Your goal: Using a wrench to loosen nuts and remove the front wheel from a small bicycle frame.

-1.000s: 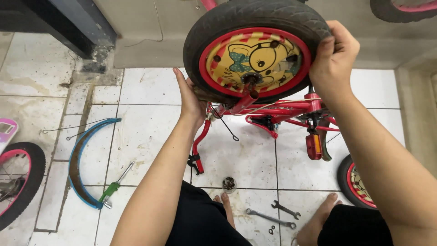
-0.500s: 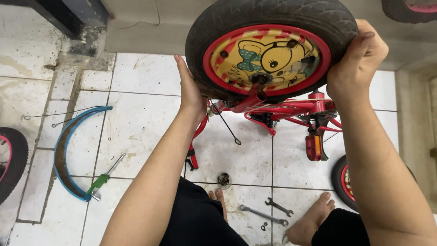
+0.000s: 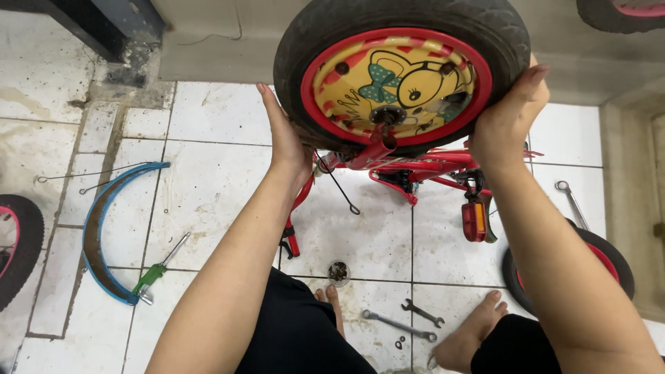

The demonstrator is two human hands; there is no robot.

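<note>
A small bicycle wheel [image 3: 398, 73] with a black tyre, red rim and yellow cartoon disc fills the top centre. My left hand [image 3: 285, 135] presses flat against the tyre's left side. Gripping the tyre's right side is my right hand [image 3: 509, 118]. Under the wheel lies the upturned red bicycle frame [image 3: 409, 166], with a red pedal [image 3: 476, 220] hanging at its right.
On the tiled floor lie a blue mudguard [image 3: 104, 235], a green-handled screwdriver [image 3: 158, 271], two spanners [image 3: 409, 318], a third spanner [image 3: 572, 201], and a small cup of parts [image 3: 338, 272]. Other wheels sit at left [image 3: 17, 249] and right [image 3: 603, 260]. My bare feet [image 3: 471, 339] are below.
The wheel and both hands have drawn closer to the camera and the wheel has turned slightly. The view shifted a little to the right.
</note>
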